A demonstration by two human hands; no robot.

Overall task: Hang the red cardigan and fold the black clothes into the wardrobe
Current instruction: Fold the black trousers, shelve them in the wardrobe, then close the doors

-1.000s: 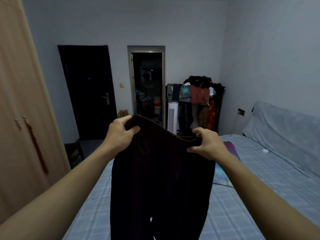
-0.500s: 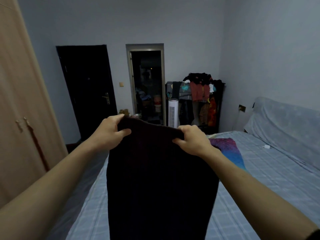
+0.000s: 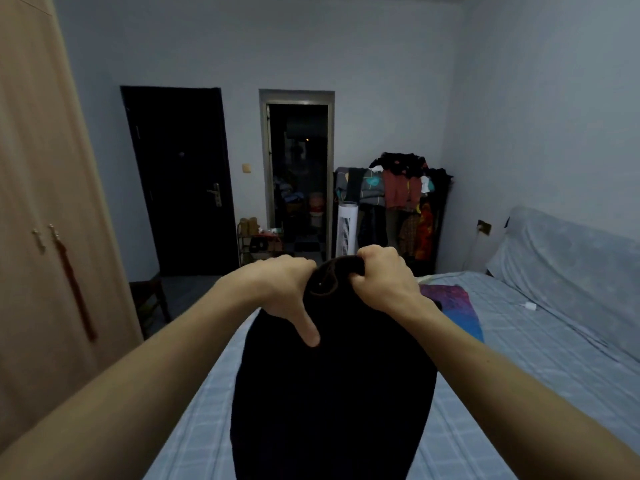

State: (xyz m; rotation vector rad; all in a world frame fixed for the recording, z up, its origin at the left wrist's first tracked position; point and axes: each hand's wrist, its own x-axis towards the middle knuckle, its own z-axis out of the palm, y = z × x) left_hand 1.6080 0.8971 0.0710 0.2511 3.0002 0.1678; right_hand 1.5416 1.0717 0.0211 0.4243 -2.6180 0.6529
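Observation:
A black garment (image 3: 332, 393) hangs in front of me over the bed, folded lengthwise with its top edge bunched. My left hand (image 3: 284, 292) grips the left side of that top edge, thumb pointing down over the cloth. My right hand (image 3: 384, 275) grips the top edge right beside it, fingers curled round the fabric. The two hands are almost touching. The wooden wardrobe (image 3: 45, 220) stands shut at the left. No red cardigan can be picked out for sure.
The bed (image 3: 519, 358) with a blue checked sheet lies below and to the right, a purple-blue cloth (image 3: 450, 299) on it. A crowded clothes rack (image 3: 398, 202), a white tower fan (image 3: 346, 228), a dark door (image 3: 180, 174) and an open doorway stand at the far wall. A chair (image 3: 149, 299) is by the wardrobe.
My hands have come together, bringing the two top corners of the black garment side by side, so it now hangs narrower and doubled over. My left thumb has turned downward.

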